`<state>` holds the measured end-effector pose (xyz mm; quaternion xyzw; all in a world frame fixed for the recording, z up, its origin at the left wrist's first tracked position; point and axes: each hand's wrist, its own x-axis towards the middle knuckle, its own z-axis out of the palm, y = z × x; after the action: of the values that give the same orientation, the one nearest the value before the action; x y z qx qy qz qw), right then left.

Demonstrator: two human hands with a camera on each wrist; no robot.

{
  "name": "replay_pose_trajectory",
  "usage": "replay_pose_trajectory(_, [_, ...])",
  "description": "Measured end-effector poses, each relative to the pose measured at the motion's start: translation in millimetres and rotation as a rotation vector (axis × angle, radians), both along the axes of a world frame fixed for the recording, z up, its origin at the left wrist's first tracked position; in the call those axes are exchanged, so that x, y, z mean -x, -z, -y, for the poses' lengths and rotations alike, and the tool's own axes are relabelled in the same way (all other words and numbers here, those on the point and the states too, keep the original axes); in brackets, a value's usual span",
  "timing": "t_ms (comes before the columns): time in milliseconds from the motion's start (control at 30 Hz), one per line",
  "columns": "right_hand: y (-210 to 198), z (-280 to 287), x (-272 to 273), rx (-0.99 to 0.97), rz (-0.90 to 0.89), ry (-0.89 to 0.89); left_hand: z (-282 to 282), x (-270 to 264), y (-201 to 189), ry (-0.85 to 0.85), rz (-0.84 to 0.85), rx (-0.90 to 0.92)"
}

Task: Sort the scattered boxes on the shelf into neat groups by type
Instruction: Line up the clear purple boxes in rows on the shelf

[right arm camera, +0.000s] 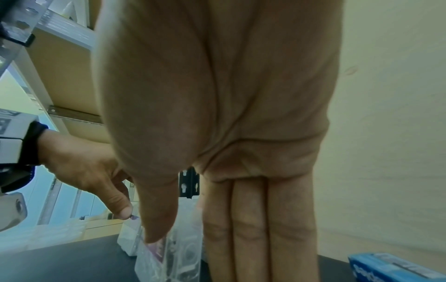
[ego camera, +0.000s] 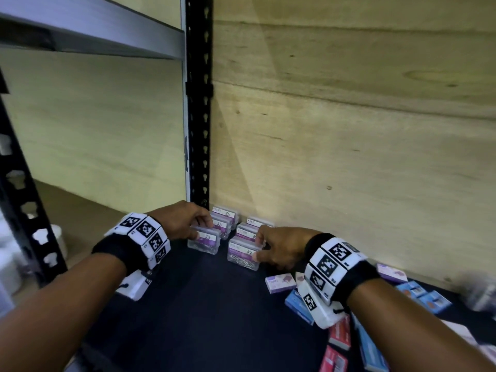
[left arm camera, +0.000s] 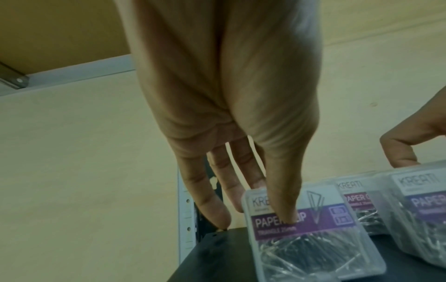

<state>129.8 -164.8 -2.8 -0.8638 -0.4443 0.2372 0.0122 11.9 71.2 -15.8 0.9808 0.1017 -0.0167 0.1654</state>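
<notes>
Plywood panels (ego camera: 349, 130) back the dark shelf (ego camera: 201, 304) you are working at, with a black perforated upright (ego camera: 199, 103) standing in the corner. Against that corner sit two short rows of clear paper-clip boxes with purple labels.

Your left hand (ego camera: 185, 221) pinches the front box of the left row (ego camera: 204, 242) — in the left wrist view the thumb lies across its label and the fingers reach down behind it. That box stands on the shelf, just in front of the others in its row.

Your right hand (ego camera: 279, 248) holds the front box of the right row (ego camera: 243, 253), thumb on its near face and fingers straight down along its far side. It too rests on the shelf, near the left box but apart from it.

To your right lie the scattered cartons: a lilac box (ego camera: 280, 283) flat on the shelf, blue boxes (ego camera: 298, 304) beside and beyond your wrist, and red boxes (ego camera: 339, 336) near the front edge — some overlapping, none lined up.
</notes>
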Motion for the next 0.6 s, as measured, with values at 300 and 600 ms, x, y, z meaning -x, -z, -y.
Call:
replay_pose_trajectory(300, [0, -5, 5, 0.028, 0.042, 0.004, 2, -1, 5, 0.005, 0.031, -0.062])
replay_pose_trajectory(600, [0, 4, 4, -0.039, 0.002, -0.009, 15, 8, -14, -0.008, 0.047, -0.173])
